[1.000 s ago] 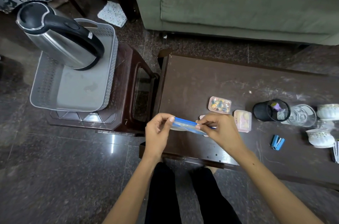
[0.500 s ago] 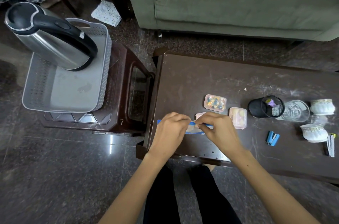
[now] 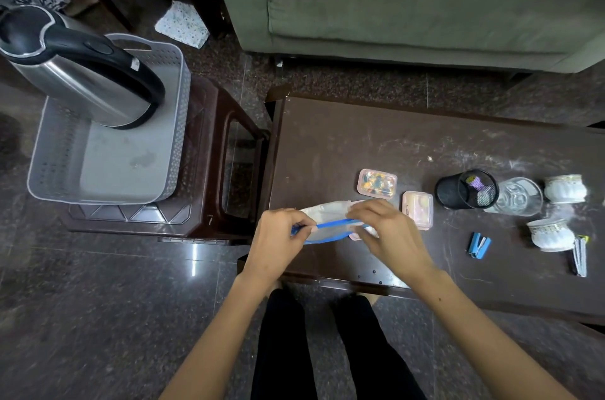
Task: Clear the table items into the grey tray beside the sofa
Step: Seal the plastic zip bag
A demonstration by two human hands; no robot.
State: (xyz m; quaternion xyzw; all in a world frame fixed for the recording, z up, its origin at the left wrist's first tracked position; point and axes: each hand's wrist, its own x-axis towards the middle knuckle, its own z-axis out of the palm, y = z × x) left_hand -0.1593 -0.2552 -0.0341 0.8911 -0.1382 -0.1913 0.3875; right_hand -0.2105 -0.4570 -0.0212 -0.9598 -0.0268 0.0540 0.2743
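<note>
Right of the tray [image 3: 176, 124], above the table [image 3: 343, 144] edge, the left hand [image 3: 278, 242] and right hand [image 3: 389, 232] pinched the pouch [image 3: 327, 226] by its blue strip, a grip liable to slip and drop it.

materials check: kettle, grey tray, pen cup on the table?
Kettle: looks like brushed stainless steel, streaky reflections on the body; handle and lid seem black plastic, semi-gloss. Grey tray: likely moulded matte plastic, rows of small perforations in the walls. Pen cup: apparently black wire mesh, contents visible through its wall.
</note>
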